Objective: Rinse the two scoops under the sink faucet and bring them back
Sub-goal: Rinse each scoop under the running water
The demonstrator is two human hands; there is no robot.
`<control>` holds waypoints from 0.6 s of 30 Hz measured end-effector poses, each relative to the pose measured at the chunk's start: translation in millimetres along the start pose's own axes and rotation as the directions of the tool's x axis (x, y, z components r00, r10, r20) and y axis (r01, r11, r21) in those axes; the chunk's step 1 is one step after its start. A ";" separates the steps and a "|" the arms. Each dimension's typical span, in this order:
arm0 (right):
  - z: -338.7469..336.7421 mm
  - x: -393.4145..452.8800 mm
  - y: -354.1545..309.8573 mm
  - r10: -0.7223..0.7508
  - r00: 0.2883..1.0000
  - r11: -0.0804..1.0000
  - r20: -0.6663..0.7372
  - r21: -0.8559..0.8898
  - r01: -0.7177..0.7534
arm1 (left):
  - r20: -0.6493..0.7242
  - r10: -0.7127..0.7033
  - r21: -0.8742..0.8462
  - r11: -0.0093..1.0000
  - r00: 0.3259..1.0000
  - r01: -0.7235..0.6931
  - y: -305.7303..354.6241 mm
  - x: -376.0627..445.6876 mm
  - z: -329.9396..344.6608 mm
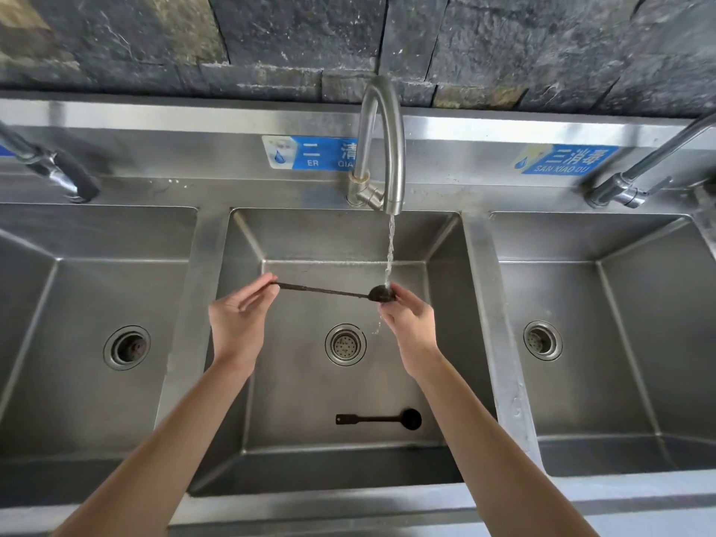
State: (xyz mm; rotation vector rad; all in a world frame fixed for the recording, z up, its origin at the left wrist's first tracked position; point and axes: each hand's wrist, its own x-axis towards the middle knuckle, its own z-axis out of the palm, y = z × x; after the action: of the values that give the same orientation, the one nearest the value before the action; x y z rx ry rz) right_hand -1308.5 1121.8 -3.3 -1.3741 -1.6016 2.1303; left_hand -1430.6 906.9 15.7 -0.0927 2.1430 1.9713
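Rinsing a dark scoop in the middle steel basin (248, 381).

At centre frame the left hand (237, 318) pinches the handle end of the long dark metal scoop (333, 292); the right hand's (410, 317) fingers grip its bowl under the curved steel faucet's (381, 149) stream. A second short dark scoop (381, 419) lies on the basin floor, lower centre.

A steel three-basin sink (480, 265), water running into the middle basin (294, 401). One dark scoop (381, 419) lies flat on that basin's floor near its front edge, bowl pointing right, beyond it the drain (345, 344).
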 end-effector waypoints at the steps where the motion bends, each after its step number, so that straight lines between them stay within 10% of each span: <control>1: -0.8 1.0 0.0 -0.010 1.000 1.000 -0.003 -0.009 0.010 | 0.004 -0.001 0.018 1.000 1.000 0.001 -2.3 1.4 -2.1; 18: -29.4 31.4 65.7 0.218 0.960 0.930 -0.176 -0.260 -0.258 | -0.020 -0.365 0.253 0.899 0.931 0.358 -96.4 -2.3 -1.3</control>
State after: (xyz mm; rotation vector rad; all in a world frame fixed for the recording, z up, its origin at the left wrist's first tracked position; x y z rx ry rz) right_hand -1279.8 1132.9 -75.6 -1.8528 -1.8134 1.9204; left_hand -1409.3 896.3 -77.8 -0.3881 2.1508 1.4739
